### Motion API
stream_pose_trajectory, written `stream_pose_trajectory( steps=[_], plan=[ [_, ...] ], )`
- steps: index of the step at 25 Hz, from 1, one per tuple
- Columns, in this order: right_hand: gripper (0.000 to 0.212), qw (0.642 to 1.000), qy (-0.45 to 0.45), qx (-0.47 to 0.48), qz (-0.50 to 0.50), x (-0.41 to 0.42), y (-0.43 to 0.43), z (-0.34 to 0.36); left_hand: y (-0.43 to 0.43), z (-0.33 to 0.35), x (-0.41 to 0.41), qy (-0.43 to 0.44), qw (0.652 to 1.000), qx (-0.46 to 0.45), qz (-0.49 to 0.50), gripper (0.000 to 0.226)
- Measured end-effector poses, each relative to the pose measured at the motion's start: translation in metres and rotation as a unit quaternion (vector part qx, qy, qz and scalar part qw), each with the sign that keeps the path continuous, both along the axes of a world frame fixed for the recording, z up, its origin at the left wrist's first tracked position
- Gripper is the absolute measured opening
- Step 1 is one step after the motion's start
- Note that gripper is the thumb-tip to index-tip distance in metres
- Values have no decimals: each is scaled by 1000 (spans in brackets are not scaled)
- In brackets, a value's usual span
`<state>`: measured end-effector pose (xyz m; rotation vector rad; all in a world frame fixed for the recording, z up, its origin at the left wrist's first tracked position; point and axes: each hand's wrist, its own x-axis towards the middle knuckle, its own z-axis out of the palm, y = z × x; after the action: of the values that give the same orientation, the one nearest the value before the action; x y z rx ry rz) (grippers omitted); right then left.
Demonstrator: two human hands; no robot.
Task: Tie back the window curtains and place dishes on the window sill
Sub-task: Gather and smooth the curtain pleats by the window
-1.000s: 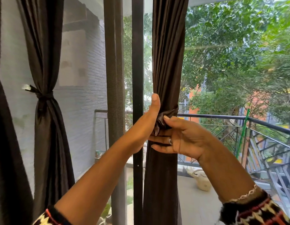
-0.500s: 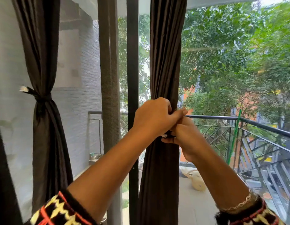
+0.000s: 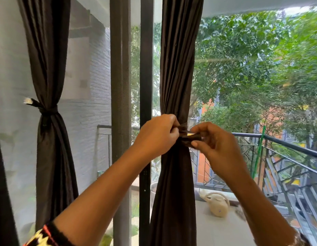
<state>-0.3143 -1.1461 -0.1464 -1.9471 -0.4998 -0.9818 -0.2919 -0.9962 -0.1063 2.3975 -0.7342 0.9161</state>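
Observation:
A dark brown curtain (image 3: 179, 68) hangs gathered in front of the window, right of a black frame post (image 3: 146, 68). A brown tie-back strip (image 3: 186, 133) circles it at mid height. My left hand (image 3: 156, 134) pinches one end of the strip at the curtain's left side. My right hand (image 3: 216, 144) grips the other end, pulled out to the right. A second brown curtain (image 3: 47, 139) on the left is bound with its own tie (image 3: 47, 110). No dishes or sill are in view.
A grey mesh screen post (image 3: 120, 86) stands left of the black frame. Beyond the glass lie a balcony railing (image 3: 278, 144), a cream watering can (image 3: 218, 204) on the balcony floor, a white brick wall and trees.
My hands were clasped together on the curtain's middle; they have drawn apart, each pulling an end of the tie strip sideways. The camera has tilted slightly.

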Motion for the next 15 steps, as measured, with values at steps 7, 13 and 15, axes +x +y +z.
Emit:
stream_pose_trajectory(
  steps=[7,13,15],
  plan=[
    [28,964,-225,-133,-48,12,13,34,7,-13,1,-82,994,-68,-35,15],
    [12,948,-273,-160,-24,36,28,46,11,-21,3,42,944,-296,-138,17],
    [10,939,-292,-175,-43,40,30,38,13,-23,3,68,924,-335,-173,26]
  ],
)
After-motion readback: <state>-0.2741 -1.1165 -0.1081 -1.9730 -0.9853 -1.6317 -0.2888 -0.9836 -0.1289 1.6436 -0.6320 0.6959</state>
